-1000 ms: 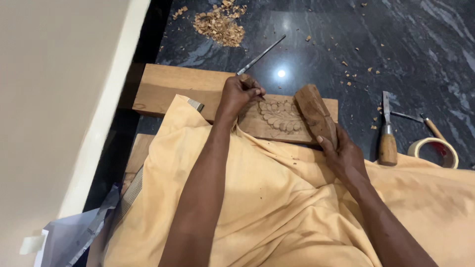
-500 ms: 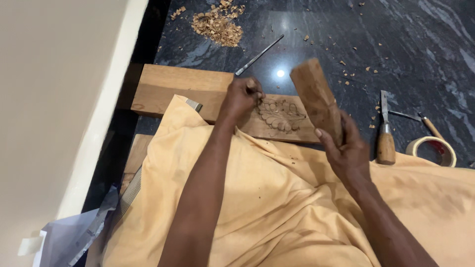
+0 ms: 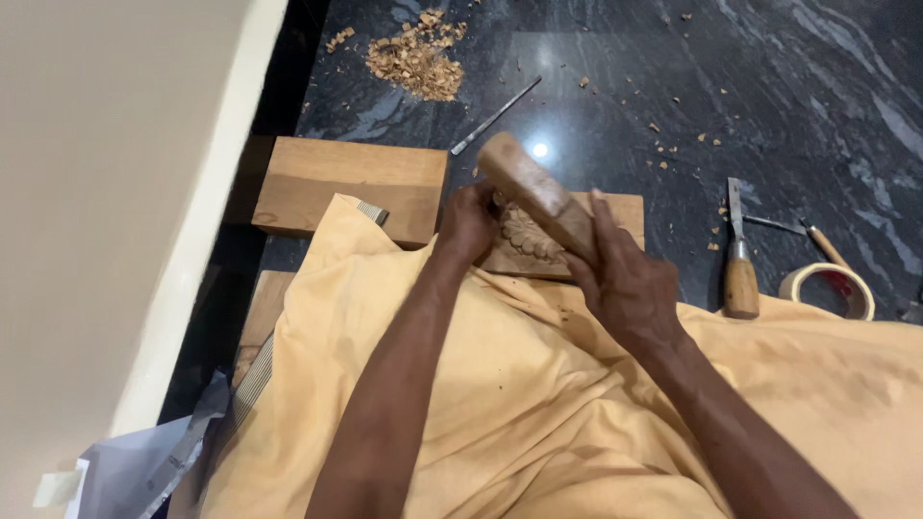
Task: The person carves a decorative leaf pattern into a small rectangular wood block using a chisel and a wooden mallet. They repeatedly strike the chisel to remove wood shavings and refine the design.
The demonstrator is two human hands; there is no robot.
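The right hand [image 3: 625, 279] has its fingers closed around a brown wooden block mallet [image 3: 534, 192], raised and tilted above the work, so it seems ready to strike. The left hand [image 3: 468, 223] is curled tight, apparently on a thin tool that cannot be seen clearly, and rests on the carved wooden panel [image 3: 527, 242], which lies on a long flat wooden plank [image 3: 351, 183] before the person's lap in yellow cloth [image 3: 500, 404]. On the dark polished stone floor [image 3: 769, 77] lie a wooden-handled chisel [image 3: 738, 259], a tape roll [image 3: 827, 288], a thin metal tool [image 3: 495, 115] and a pile of wood chips [image 3: 415, 62]; a pale wall [image 3: 106, 192] stands at left.
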